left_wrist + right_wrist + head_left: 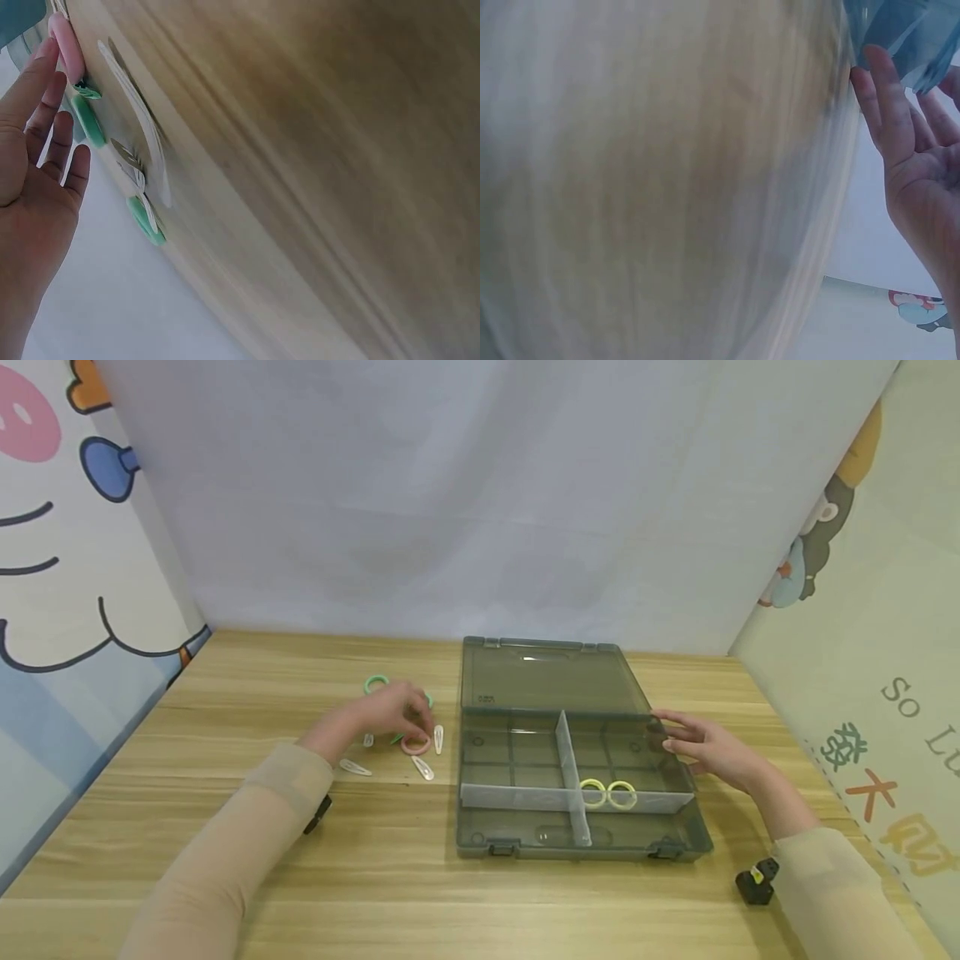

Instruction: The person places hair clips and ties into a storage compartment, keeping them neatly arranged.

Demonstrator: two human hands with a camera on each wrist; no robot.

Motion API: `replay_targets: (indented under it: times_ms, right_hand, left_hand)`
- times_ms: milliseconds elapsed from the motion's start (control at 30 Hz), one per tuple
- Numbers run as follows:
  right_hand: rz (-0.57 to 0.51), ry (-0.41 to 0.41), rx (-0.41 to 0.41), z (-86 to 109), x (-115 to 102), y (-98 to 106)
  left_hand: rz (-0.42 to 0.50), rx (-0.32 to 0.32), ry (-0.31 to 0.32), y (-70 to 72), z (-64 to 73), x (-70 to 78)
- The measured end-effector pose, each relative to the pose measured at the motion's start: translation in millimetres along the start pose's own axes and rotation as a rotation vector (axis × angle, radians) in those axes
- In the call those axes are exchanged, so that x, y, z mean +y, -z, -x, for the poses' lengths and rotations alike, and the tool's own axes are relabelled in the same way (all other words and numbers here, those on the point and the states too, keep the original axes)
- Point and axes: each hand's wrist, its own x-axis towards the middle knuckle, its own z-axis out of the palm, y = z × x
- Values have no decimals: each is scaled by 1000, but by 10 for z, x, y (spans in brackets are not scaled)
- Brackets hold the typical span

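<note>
My left hand (393, 708) reaches down among small hair accessories on the table. Its fingertips are right at a pink hair tie (416, 745), also seen at the index fingertip in the left wrist view, where the fingers look loosely extended. White snap hair clips (423, 767) and green hair ties (375, 682) lie around it, partly covered by the hand. My right hand (708, 745) rests its fingers against the right side of a grey see-through organizer box (585, 852). Two yellow hair ties (622, 795) are inside the box, by its lengthwise divider (510, 797).
The box's lid (551, 675) lies folded back toward the rear wall. A cross divider (572, 768) splits the box into left and right. A white cloth (450, 510) hangs behind the wooden table (360, 893), with printed panels on both sides.
</note>
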Motion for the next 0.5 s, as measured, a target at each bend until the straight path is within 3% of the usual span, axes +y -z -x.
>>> replay_targets:
  times_ms: [267,500]
  right_hand:
    - [-1,-9,1,6,-1,-19]
    - [10,-8,10,5,-1,-9]
  left_hand:
    - [34,-35,16,-41,-14,-51]
    - [49,-29,26,-34,-26,-43]
